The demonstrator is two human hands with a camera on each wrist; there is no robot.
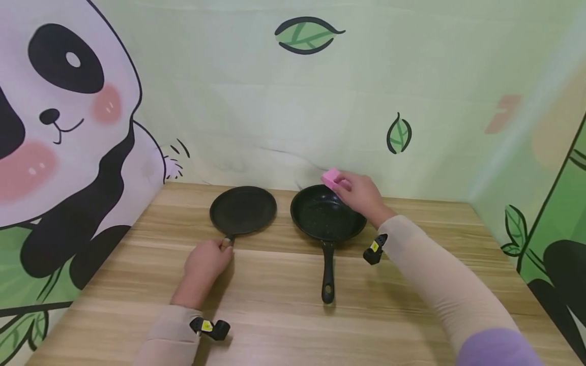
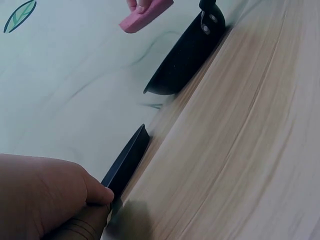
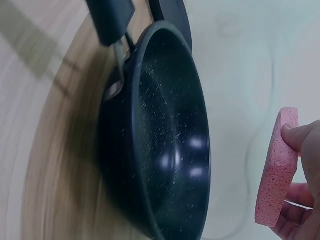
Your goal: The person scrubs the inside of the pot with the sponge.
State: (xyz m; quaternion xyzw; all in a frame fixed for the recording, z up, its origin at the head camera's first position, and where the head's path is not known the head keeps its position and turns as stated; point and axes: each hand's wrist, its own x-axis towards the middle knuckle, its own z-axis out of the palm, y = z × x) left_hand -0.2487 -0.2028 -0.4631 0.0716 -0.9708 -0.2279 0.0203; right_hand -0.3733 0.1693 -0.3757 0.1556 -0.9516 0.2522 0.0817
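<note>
My left hand [image 1: 208,262] grips the handle of a flat black pan [image 1: 243,209] at the left of the wooden table; the handle is mostly hidden by the fingers. In the left wrist view the thumb lies along that brown handle [image 2: 77,227]. Between my right hand's [image 1: 361,195] thumb and fingers is a pink sponge [image 1: 332,178], held above the far rim of a deeper black frying pan [image 1: 325,216]. In the right wrist view the sponge [image 3: 278,170] is porous and apart from the speckled frying pan [image 3: 170,145]. The frying pan's handle [image 1: 328,274] points toward me, untouched.
Both pans sit on the wood-grain table [image 1: 274,315], near its back edge. Behind it rises a pale green wall covering [image 1: 238,101] with printed leaves and a panda [image 1: 73,127]. A small black camera is strapped to each wrist.
</note>
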